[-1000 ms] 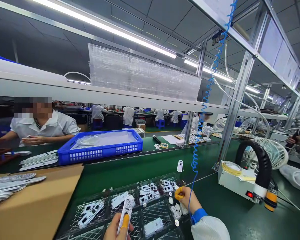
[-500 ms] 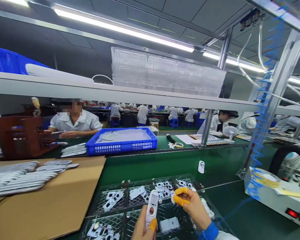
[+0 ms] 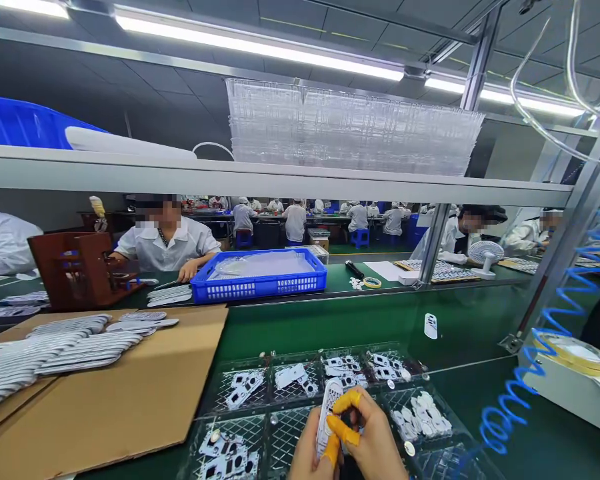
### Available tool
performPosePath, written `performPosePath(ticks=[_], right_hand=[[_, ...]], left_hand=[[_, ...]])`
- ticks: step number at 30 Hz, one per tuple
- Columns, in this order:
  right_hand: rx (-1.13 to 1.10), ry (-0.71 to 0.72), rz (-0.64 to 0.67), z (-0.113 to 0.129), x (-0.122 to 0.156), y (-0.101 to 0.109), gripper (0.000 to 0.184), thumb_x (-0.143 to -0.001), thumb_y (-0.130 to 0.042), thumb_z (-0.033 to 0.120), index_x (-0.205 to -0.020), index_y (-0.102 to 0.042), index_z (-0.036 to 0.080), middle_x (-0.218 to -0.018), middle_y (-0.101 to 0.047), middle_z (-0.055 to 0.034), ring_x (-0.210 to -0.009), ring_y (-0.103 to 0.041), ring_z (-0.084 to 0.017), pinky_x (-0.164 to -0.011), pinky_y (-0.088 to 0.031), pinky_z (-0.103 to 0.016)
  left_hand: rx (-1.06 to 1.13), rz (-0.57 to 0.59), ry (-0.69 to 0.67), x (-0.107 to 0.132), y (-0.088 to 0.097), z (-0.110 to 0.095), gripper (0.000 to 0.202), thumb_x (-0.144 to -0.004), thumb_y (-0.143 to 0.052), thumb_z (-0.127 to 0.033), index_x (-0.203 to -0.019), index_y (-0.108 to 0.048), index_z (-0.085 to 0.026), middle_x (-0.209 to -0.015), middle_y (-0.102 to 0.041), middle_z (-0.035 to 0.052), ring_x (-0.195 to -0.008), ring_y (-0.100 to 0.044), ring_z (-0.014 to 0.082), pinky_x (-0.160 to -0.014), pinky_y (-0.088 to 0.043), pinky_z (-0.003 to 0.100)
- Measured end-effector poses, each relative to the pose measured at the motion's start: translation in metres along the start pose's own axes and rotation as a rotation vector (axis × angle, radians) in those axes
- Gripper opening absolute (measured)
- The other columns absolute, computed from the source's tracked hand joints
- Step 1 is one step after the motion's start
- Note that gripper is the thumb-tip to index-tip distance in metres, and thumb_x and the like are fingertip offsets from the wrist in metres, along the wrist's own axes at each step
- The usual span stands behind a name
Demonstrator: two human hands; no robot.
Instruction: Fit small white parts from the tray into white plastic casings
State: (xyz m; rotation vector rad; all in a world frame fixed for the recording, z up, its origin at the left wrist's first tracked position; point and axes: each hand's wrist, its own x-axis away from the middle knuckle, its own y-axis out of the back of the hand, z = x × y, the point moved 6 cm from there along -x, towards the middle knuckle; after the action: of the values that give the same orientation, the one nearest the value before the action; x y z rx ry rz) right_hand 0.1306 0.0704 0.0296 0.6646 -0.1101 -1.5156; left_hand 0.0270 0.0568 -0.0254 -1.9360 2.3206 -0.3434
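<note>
My left hand [image 3: 307, 445] holds a white remote-control casing [image 3: 331, 395] upright, its thumb in a yellow finger cot on the lower front. My right hand [image 3: 373, 437] reaches in from the right, thumb and forefinger, both in yellow cots, pinched together against the middle of the casing. Whatever lies between those fingertips is hidden. Beneath both hands is a clear compartment tray [image 3: 285, 437]. Cut white plates with holes [image 3: 244, 388] lie in several compartments. Small white pieces [image 3: 421, 415] are heaped in the compartment to the right.
Stacked grey-white casings [image 3: 80, 350] lie on cardboard [image 3: 145, 393] at the left. Behind it stand a blue crate [image 3: 260, 288] and a brown fixture [image 3: 75, 270], with a co-worker [image 3: 167, 233] seated there. A coiled blue hose [image 3: 523, 393] hangs at the right. A shelf [image 3: 280, 179] crosses overhead.
My right hand has moved left from over the tray onto the casing. The casing has turned slightly. The camera view has shifted left, and the co-worker's hand now rests by the crate.
</note>
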Motion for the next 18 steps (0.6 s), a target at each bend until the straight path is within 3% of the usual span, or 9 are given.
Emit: performPosePath(ticks=[3,8,11,13,16,18], right_hand=[[-0.024,-0.081,-0.057,-0.015,-0.003,-0.002,0.015,-0.067,-0.060,0.027,-0.076,-0.051,0.019,-0.070,-0.049,0.0000,-0.061,-0.045,-0.015,-0.056,-0.039,-0.026],[-0.014,-0.052,0.091,-0.033,-0.016,0.015,0.023,-0.080,-0.044,0.035,-0.069,-0.054,0.018,-0.062,-0.053,-0.0001,-0.057,-0.048,-0.015,-0.054,-0.036,-0.026],[0.151,-0.012,0.227,-0.043,-0.017,0.025,0.011,-0.071,-0.054,0.027,-0.074,-0.060,0.019,-0.070,-0.059,-0.0019,-0.064,-0.052,-0.017,-0.058,-0.037,-0.026],[0.187,0.004,0.303,-0.046,-0.014,0.025,0.015,-0.062,-0.060,0.019,-0.076,-0.062,0.020,-0.074,-0.060,-0.0021,-0.067,-0.053,-0.018,-0.060,-0.037,-0.026],[0.180,0.021,0.352,-0.043,-0.010,0.021,0.013,-0.055,-0.060,0.012,-0.066,-0.063,0.020,-0.071,-0.058,-0.0008,-0.064,-0.051,-0.016,-0.056,-0.035,-0.025],[0.106,0.016,0.313,-0.039,-0.012,0.022,0.007,-0.058,-0.058,0.013,-0.060,-0.060,0.019,-0.071,-0.057,-0.0004,-0.065,-0.050,-0.015,-0.057,-0.035,-0.025]], left_hand=[[-0.039,-0.006,-0.039,0.002,-0.001,-0.006,0.054,-0.063,-0.059,-0.047,-0.106,-0.039,-0.021,-0.056,-0.050,-0.0052,-0.036,-0.035,0.0043,-0.037,-0.029,0.017],[-0.002,0.018,0.030,0.005,-0.003,-0.017,0.053,-0.065,-0.054,-0.054,-0.102,-0.039,-0.020,-0.053,-0.052,-0.0046,-0.031,-0.035,0.0038,-0.032,-0.025,0.016],[0.067,0.024,0.050,0.006,-0.002,-0.021,0.047,-0.069,-0.052,-0.050,-0.102,-0.036,-0.022,-0.056,-0.052,-0.0055,-0.029,-0.036,0.0037,-0.030,-0.022,0.015],[0.084,0.029,0.036,0.007,-0.002,-0.023,0.044,-0.070,-0.051,-0.048,-0.102,-0.035,-0.023,-0.055,-0.052,-0.0060,-0.028,-0.037,0.0040,-0.030,-0.022,0.015],[0.069,0.010,0.051,0.007,-0.002,-0.025,0.045,-0.070,-0.051,-0.050,-0.102,-0.035,-0.023,-0.053,-0.053,-0.0052,-0.030,-0.038,0.0047,-0.031,-0.026,0.015],[0.070,-0.013,0.075,0.007,-0.002,-0.025,0.048,-0.067,-0.052,-0.053,-0.101,-0.037,-0.022,-0.054,-0.054,-0.0045,-0.030,-0.038,0.0049,-0.032,-0.026,0.016]])
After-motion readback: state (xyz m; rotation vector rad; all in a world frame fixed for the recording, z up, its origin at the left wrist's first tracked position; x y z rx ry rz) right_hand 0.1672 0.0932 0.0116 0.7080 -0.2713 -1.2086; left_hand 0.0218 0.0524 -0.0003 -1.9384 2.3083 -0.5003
